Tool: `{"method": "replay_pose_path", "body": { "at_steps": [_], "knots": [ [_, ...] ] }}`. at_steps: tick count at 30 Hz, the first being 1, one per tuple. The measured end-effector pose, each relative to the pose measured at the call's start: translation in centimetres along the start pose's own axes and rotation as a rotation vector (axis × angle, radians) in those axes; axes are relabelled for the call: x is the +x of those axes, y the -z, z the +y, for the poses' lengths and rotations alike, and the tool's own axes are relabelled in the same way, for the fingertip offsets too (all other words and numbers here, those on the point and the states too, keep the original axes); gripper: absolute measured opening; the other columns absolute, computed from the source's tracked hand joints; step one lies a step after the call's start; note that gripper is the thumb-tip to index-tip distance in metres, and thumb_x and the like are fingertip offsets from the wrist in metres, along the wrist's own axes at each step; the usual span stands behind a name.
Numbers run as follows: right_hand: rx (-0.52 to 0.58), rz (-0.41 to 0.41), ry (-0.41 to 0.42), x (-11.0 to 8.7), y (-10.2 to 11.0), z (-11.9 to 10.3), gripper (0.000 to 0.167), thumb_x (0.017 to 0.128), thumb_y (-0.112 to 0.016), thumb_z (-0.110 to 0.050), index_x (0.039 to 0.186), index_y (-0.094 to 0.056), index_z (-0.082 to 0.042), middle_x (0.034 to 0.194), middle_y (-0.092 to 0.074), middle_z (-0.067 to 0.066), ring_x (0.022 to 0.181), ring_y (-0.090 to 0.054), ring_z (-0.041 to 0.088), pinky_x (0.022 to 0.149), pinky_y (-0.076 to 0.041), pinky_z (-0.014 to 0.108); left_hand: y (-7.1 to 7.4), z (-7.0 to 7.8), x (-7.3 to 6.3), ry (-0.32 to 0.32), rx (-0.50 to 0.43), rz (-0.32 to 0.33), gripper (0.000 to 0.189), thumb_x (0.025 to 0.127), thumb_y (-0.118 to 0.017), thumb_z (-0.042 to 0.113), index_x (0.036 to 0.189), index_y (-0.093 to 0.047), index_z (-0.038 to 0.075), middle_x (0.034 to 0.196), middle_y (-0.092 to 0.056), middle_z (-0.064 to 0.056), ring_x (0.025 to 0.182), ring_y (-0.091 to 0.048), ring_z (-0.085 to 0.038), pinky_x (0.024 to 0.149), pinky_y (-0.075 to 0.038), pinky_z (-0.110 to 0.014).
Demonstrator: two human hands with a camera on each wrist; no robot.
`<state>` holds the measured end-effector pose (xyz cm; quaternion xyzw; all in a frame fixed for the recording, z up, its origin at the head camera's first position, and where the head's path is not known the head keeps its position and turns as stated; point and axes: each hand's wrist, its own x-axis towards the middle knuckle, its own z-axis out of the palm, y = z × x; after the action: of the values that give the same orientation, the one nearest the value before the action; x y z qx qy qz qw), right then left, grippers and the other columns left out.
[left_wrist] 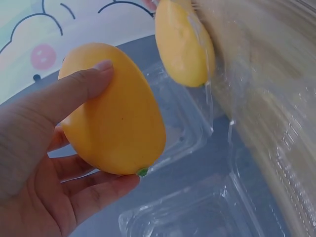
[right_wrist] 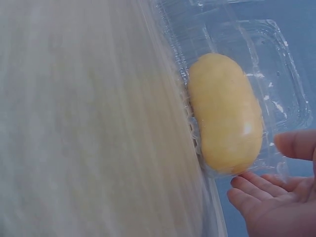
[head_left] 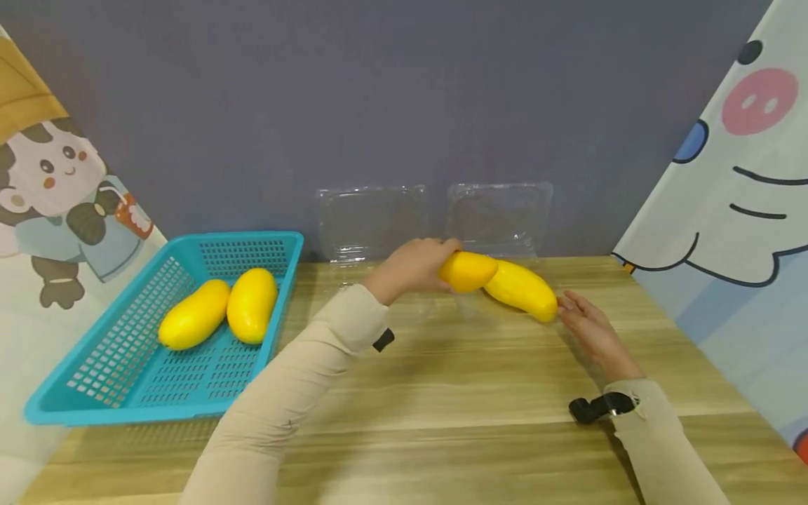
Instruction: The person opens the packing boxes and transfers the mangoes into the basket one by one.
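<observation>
My left hand [head_left: 413,268] grips a yellow-orange mango [head_left: 466,272] with a small green stem tip, held above the table; in the left wrist view the thumb lies across the mango [left_wrist: 121,116]. Beyond it, a second mango [head_left: 524,292] lies in a clear plastic clamshell box [head_left: 501,217] whose lid stands up. My right hand [head_left: 595,335] is at the right end of that mango, fingers mostly straight; the right wrist view has the fingertips at the near end of the mango [right_wrist: 227,116]. Whether they touch the mango or only the box, I cannot tell.
Another clear box [head_left: 372,219] with a raised lid stands to the left, partly behind my left arm. At the far left a blue slotted basket [head_left: 290,280] holds two mangoes [head_left: 252,306]. A grey wall [head_left: 404,105] rises behind the wooden table [head_left: 480,421].
</observation>
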<state>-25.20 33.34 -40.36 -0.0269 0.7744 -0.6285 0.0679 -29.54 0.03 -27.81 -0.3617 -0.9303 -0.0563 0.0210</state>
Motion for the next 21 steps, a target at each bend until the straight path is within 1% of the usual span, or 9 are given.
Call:
{"method": "replay_pose_path", "body": {
  "at_steps": [5, 7, 11, 13, 15, 21],
  "knots": [
    [-0.015, -0.001, 0.009, -0.1, -0.1, 0.0, 0.069, 0.103, -0.037, -0.020, 0.147, 0.010, 0.005, 0.153, 0.001, 0.029, 0.141, -0.002, 0.040, 0.115, -0.010, 0.045, 0.5, -0.7, -1.6, 0.021, -0.011, 0.012, 0.065, 0.075, -0.077, 0.039, 0.129, -0.050, 0.015, 0.119, -0.062, -0.004, 0.104, -0.058, -0.020, 0.092, -0.046, -0.036],
    [-0.014, -0.006, 0.012, 0.0, -0.1, -0.1, 0.069, 0.103, -0.036, -0.020, 0.147, 0.010, 0.005, 0.153, 0.001, 0.029, 0.141, -0.001, 0.039, 0.115, -0.009, 0.045, 0.6, -0.9, -2.2, 0.030, -0.020, 0.004, 0.064, 0.075, -0.078, 0.039, 0.128, -0.050, 0.015, 0.119, -0.062, -0.004, 0.104, -0.058, -0.020, 0.092, -0.046, -0.037],
    [-0.025, -0.006, -0.006, 0.1, -0.1, -0.3, 0.068, 0.103, -0.035, -0.019, 0.147, 0.011, 0.004, 0.153, 0.001, 0.028, 0.141, -0.001, 0.039, 0.114, -0.009, 0.048, 0.5, -1.4, -3.4, 0.025, -0.032, -0.020, 0.065, 0.076, -0.077, 0.039, 0.129, -0.050, 0.014, 0.120, -0.061, -0.004, 0.105, -0.058, -0.020, 0.094, -0.046, -0.037],
    [-0.031, 0.001, -0.010, 0.1, -0.1, -0.4, 0.067, 0.103, -0.035, -0.018, 0.147, 0.010, 0.003, 0.153, 0.001, 0.028, 0.141, -0.002, 0.039, 0.114, -0.009, 0.049, 0.5, -1.6, -4.1, 0.027, -0.048, -0.014, 0.065, 0.076, -0.078, 0.038, 0.129, -0.051, 0.013, 0.121, -0.061, -0.005, 0.105, -0.059, -0.021, 0.093, -0.046, -0.038],
    [-0.033, 0.006, -0.009, 0.1, -0.1, -0.4, 0.066, 0.103, -0.035, -0.018, 0.147, 0.010, 0.004, 0.153, 0.000, 0.029, 0.141, -0.002, 0.039, 0.113, -0.009, 0.050, 0.6, -1.8, -4.8, 0.047, -0.070, -0.001, 0.065, 0.075, -0.078, 0.036, 0.129, -0.051, 0.012, 0.121, -0.062, -0.005, 0.104, -0.059, -0.022, 0.093, -0.046, -0.039],
    [-0.036, 0.008, -0.010, 0.0, -0.3, -0.6, 0.065, 0.102, -0.034, -0.015, 0.147, 0.009, 0.005, 0.152, 0.000, 0.029, 0.141, -0.003, 0.040, 0.113, -0.009, 0.051, 1.1, -2.5, -6.7, 0.141, -0.117, 0.040, 0.067, 0.075, -0.080, 0.034, 0.130, -0.051, 0.009, 0.121, -0.061, -0.009, 0.102, -0.060, -0.025, 0.091, -0.048, -0.040]
  ]
}}
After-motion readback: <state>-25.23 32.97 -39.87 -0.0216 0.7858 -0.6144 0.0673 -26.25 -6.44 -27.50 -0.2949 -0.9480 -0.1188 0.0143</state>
